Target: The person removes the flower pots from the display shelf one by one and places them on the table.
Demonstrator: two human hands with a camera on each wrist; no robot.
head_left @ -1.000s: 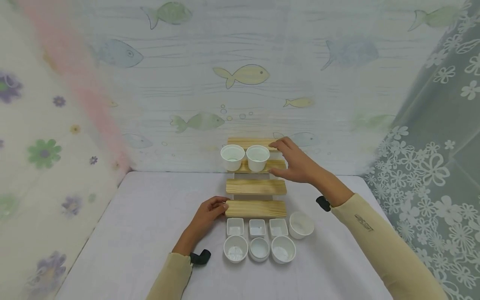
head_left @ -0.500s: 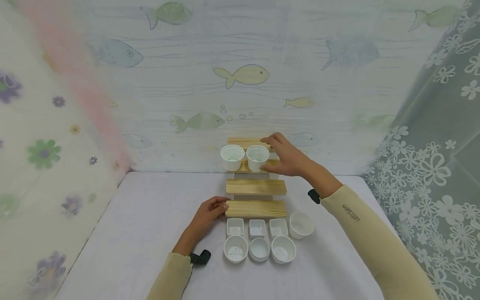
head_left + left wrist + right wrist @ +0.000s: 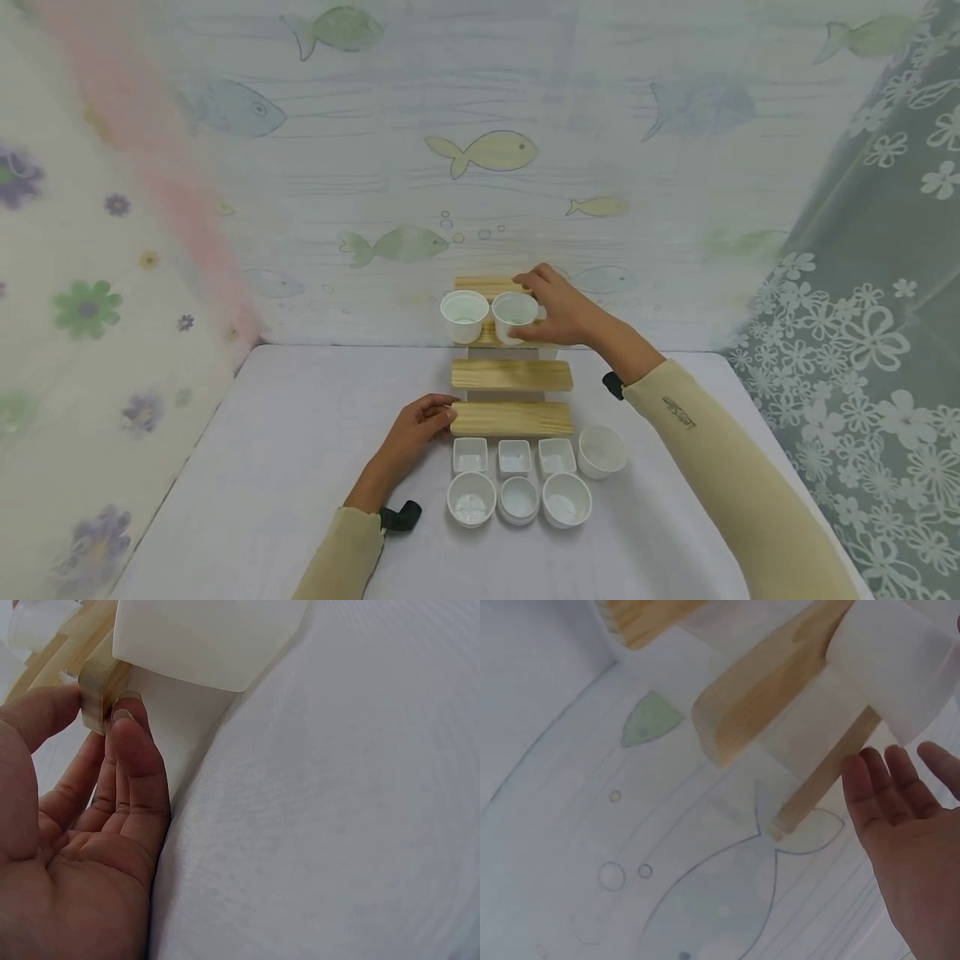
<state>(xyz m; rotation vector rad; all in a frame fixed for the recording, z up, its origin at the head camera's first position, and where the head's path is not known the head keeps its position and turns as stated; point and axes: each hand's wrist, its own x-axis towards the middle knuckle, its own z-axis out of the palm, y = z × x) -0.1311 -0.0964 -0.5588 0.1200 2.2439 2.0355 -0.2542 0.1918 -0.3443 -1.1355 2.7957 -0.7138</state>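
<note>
A tiered wooden rack (image 3: 512, 375) with pale wood slats on white supports stands at the table's back. My left hand (image 3: 414, 427) pinches the left end of its lowest slat (image 3: 97, 694) between thumb and fingertips. Two round white cups, the left cup (image 3: 465, 318) and the right cup (image 3: 513, 310), stand side by side on an upper slat. Around the right cup's right side my right hand (image 3: 562, 310) is spread, thumb in front and fingers behind. In the right wrist view the fingers (image 3: 892, 791) lie just beside the cup (image 3: 892, 667), loosely bent; firm contact cannot be made out.
Before the rack, small square white dishes (image 3: 514, 458) form a row. Nearer are round white bowls (image 3: 471, 500), with another bowl (image 3: 602, 452) to the right. A white cloth (image 3: 300, 467) covers the table; a fish-print curtain (image 3: 360, 183) hangs behind the rack.
My right hand has moved left, from the right of the rack to around the right cup. The left hand stays on the lowest slat; the cups have not moved.
</note>
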